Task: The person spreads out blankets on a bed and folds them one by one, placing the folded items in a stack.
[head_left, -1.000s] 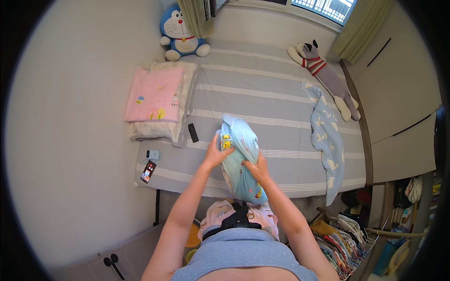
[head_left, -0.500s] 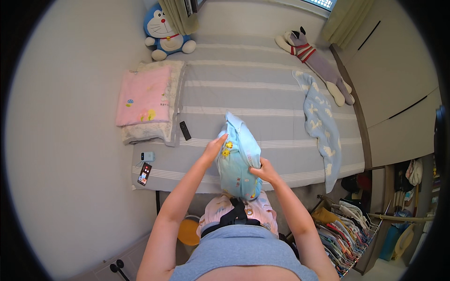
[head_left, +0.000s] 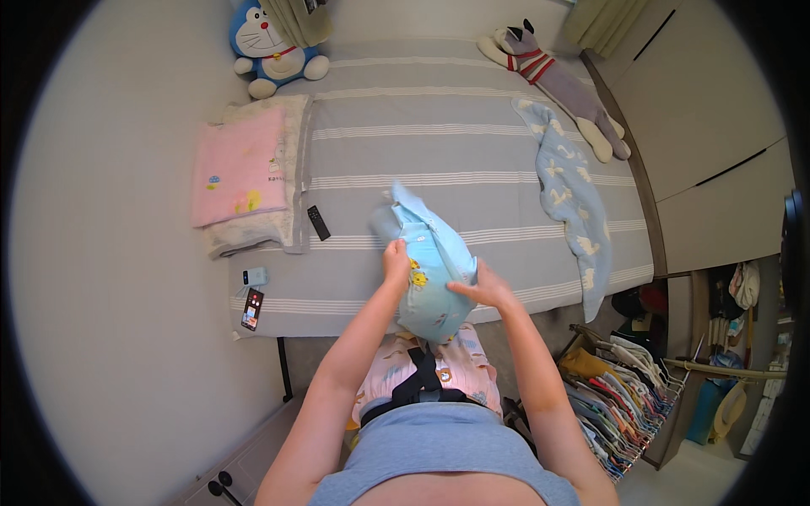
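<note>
Above my lap, at the near edge of the bed, I hold a plump light blue pillow printed with yellow chick-like figures. Its far end narrows to a loose, pointed flap of cloth. A pale grey-blue patch beyond my left hand is smeared by motion. My left hand grips the pillow's left edge, with its fingers curled in. On the right side, my right hand lays its thumb across the front of the pillow while its fingers go behind the edge.
The bed has a grey striped sheet. At its left lie a pink folded cloth on a pillow, a black remote and a phone. A blue blanket and plush toys lie farther off. A clothes rack stands right.
The pillow has tilted, its far tip swinging left while its lower end rises off my lap. Both hands keep hold, and a blurred patch now shows beside the left hand. The view has shifted slightly.
</note>
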Motion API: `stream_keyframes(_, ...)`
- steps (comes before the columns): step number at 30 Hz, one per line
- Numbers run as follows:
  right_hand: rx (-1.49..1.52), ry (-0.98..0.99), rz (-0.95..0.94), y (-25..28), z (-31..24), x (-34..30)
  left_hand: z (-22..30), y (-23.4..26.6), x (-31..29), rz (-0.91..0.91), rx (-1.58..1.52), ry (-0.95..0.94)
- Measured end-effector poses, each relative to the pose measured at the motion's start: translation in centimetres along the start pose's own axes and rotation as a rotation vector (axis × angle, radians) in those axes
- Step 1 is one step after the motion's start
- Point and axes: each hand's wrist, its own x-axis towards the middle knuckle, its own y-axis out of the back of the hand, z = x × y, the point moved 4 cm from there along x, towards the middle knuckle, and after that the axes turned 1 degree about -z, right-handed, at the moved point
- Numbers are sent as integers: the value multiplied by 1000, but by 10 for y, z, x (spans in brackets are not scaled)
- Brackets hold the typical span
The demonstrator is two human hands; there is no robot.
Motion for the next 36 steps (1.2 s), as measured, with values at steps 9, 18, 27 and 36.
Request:
stream_keyframes(9, 412, -189, 43, 36, -18, 52, 58, -11, -47, -503, 6, -193)
stream_keyframes(18, 1141, -173, 19, 0, 2, 67, 81, 13, -70, -376, 697, -113)
stream_keyframes(27, 919, 177, 386, 11, -52, 23, 122, -4, -41, -326, 481, -616)
stream_keyframes(36, 443, 243, 493, 32, -52, 5, 110, -10, -43, -107, 369, -395)
